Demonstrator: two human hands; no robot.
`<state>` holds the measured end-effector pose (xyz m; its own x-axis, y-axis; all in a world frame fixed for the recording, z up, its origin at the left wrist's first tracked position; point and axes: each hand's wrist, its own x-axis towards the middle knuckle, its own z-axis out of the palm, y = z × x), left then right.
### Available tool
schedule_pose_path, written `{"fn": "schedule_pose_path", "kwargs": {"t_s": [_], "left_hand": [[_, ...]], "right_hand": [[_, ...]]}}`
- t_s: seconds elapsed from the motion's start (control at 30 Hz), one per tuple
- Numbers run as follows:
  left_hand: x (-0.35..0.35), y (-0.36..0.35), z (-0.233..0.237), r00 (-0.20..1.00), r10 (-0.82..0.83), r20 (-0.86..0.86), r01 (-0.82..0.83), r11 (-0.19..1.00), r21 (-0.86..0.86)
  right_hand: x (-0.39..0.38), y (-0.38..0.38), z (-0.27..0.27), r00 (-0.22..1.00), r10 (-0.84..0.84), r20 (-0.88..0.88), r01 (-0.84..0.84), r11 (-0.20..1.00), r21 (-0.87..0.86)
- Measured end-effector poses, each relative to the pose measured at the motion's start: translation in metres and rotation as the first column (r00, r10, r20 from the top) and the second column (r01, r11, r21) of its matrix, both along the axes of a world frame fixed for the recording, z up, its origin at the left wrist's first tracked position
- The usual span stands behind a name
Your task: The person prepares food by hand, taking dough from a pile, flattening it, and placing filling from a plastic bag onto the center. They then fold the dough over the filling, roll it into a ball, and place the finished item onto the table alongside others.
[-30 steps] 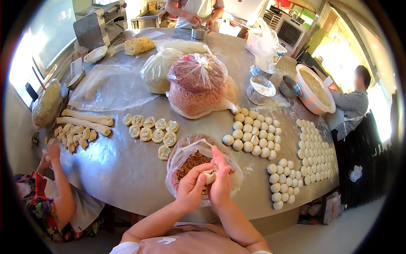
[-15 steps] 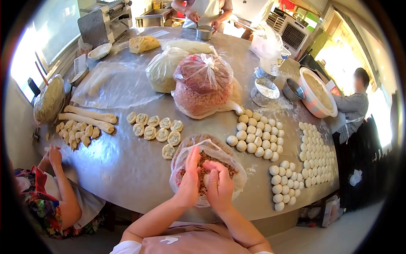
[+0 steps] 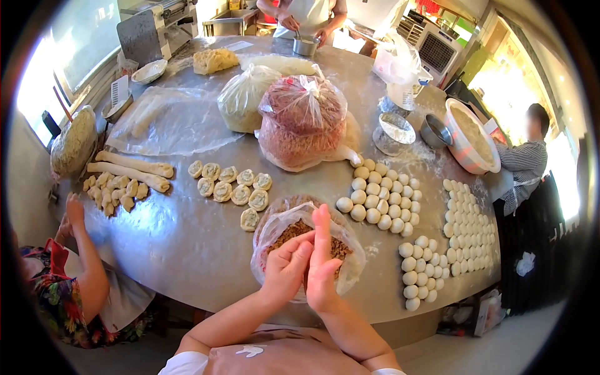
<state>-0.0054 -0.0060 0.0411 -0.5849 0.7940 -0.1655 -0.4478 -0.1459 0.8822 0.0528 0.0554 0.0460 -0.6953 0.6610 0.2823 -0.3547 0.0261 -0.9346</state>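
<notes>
Over an open plastic bag of brown crumbly filling [image 3: 292, 232], both of my hands are raised close together. My left hand [image 3: 286, 265] has its fingers curled and pressed together against the other palm; what they hold, if anything, is hidden. My right hand [image 3: 322, 262] stands on edge with its fingers stretched upward. Filled dough pieces [image 3: 240, 194] lie beyond the bag to the left. To the right are groups of round white dough balls [image 3: 374, 216]. A tied bag of reddish filling [image 3: 301, 122] sits behind the open bag.
Dough strips [image 3: 128, 174] and cut dough lumps [image 3: 116, 193] lie at the left beside a co-worker's arm [image 3: 90, 262]. A pink-and-white tub [image 3: 470, 147] and metal bowls [image 3: 435, 132] stand at the right. Another person stirs a metal pot [image 3: 305, 45] across the table.
My left hand's fingers have gone from stretched to curled. My right hand has turned upright, with its fingers now straightened. The co-worker's hands at the left have moved slightly up.
</notes>
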Motion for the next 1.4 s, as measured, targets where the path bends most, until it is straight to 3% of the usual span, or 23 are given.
{"fn": "schedule_pose_path", "kwargs": {"t_s": [0.1, 0.2, 0.3, 0.33, 0.37, 0.43, 0.5, 0.57, 0.6, 0.7, 0.73, 0.83, 0.87, 0.9, 1.03, 1.1, 1.13, 1.17, 1.2, 1.27, 1.3, 1.33, 1.4], "left_hand": [[-0.006, -0.001, -0.016, 0.986, 0.158, -0.046, -0.159, 0.987, -0.013], [-0.029, -0.004, -0.016, 0.979, 0.204, -0.004, -0.203, 0.979, 0.032], [-0.024, 0.003, -0.012, 0.986, 0.150, -0.076, -0.130, 0.966, 0.224], [-0.025, 0.000, -0.016, 0.998, 0.035, -0.055, -0.017, 0.958, 0.288], [-0.025, -0.002, -0.011, 0.996, 0.061, 0.066, -0.079, 0.939, 0.336], [-0.023, -0.002, 0.004, 0.950, 0.088, 0.299, -0.212, 0.888, 0.409], [-0.028, -0.004, -0.012, 0.994, 0.100, -0.034, -0.087, 0.959, 0.271], [-0.034, -0.018, -0.028, 0.947, -0.140, -0.290, 0.191, 0.969, 0.156], [-0.029, -0.015, -0.027, 0.984, -0.024, -0.175, 0.055, 0.983, 0.173], [-0.031, -0.016, -0.030, 0.997, -0.079, -0.012, 0.079, 0.964, 0.252], [-0.028, -0.012, -0.021, 0.996, -0.056, 0.071, 0.025, 0.924, 0.382], [-0.025, -0.005, -0.012, 0.988, 0.082, 0.130, -0.125, 0.923, 0.364], [-0.030, -0.013, -0.017, 0.999, -0.044, -0.006, 0.044, 0.951, 0.306], [-0.034, -0.020, -0.021, 0.973, -0.174, -0.151, 0.206, 0.950, 0.234], [-0.033, -0.015, -0.033, 0.994, -0.083, -0.069, 0.097, 0.966, 0.240], [-0.031, -0.012, -0.028, 0.997, -0.067, -0.038, 0.075, 0.956, 0.283], [-0.028, -0.014, -0.022, 0.995, -0.073, 0.071, 0.050, 0.956, 0.289], [-0.024, -0.015, -0.016, 0.981, -0.074, 0.182, 0.018, 0.956, 0.293], [-0.021, -0.012, -0.016, 1.000, 0.015, 0.003, -0.015, 0.977, 0.215], [-0.029, -0.013, -0.024, 0.920, -0.063, -0.387, 0.137, 0.976, 0.167], [-0.029, -0.013, -0.034, 0.943, -0.033, -0.332, 0.120, 0.962, 0.245], [-0.024, -0.016, -0.032, 0.994, -0.052, -0.092, 0.070, 0.976, 0.204], [-0.023, -0.014, -0.039, 0.975, 0.007, -0.224, 0.039, 0.979, 0.200]], "right_hand": [[0.003, -0.006, 0.003, 0.999, -0.015, -0.029, 0.016, 1.000, 0.011], [0.010, -0.004, -0.008, 0.970, -0.127, 0.206, 0.068, 0.959, 0.274], [0.000, -0.021, -0.021, 0.973, -0.068, 0.220, 0.055, 0.996, 0.063], [-0.003, -0.022, -0.020, 0.933, -0.213, 0.289, 0.184, 0.975, 0.124], [0.002, -0.021, -0.012, 0.946, -0.170, 0.275, 0.180, 0.984, -0.009], [0.006, -0.010, -0.017, 0.959, -0.122, 0.257, 0.136, 0.990, -0.037], [0.011, -0.010, -0.013, 0.953, 0.037, 0.301, 0.006, 0.990, -0.142], [0.009, -0.017, -0.016, 0.957, 0.083, 0.279, -0.008, 0.966, -0.260], [0.007, -0.020, -0.014, 0.953, 0.091, 0.290, -0.009, 0.962, -0.272], [-0.003, -0.026, -0.008, 0.929, -0.142, 0.342, 0.110, 0.988, 0.111], [0.001, -0.024, -0.003, 0.931, -0.035, 0.364, 0.086, 0.988, -0.126], [0.014, -0.006, -0.005, 0.896, 0.181, 0.406, -0.042, 0.943, -0.329], [0.018, -0.004, -0.007, 0.884, 0.280, 0.375, -0.163, 0.935, -0.314], [0.016, -0.006, -0.007, 0.911, 0.223, 0.346, -0.149, 0.962, -0.228], [-0.002, -0.021, -0.008, 0.964, -0.089, 0.251, 0.044, 0.983, 0.180], [0.000, -0.023, -0.004, 0.963, -0.070, 0.261, 0.085, 0.995, -0.048], [0.016, -0.011, -0.009, 0.935, 0.136, 0.326, -0.044, 0.960, -0.276], [0.017, -0.010, -0.009, 0.922, 0.171, 0.347, -0.078, 0.961, -0.266], [0.017, -0.007, -0.007, 0.908, 0.201, 0.367, -0.108, 0.960, -0.257], [0.018, -0.011, -0.013, 0.891, 0.144, 0.431, -0.108, 0.988, -0.108], [0.012, -0.012, -0.013, 0.920, 0.068, 0.386, -0.075, 0.997, 0.005], [0.012, -0.011, -0.008, 0.912, 0.059, 0.406, -0.096, 0.993, 0.073], [0.013, -0.011, -0.012, 0.946, -0.007, 0.324, -0.033, 0.992, 0.120]]}}
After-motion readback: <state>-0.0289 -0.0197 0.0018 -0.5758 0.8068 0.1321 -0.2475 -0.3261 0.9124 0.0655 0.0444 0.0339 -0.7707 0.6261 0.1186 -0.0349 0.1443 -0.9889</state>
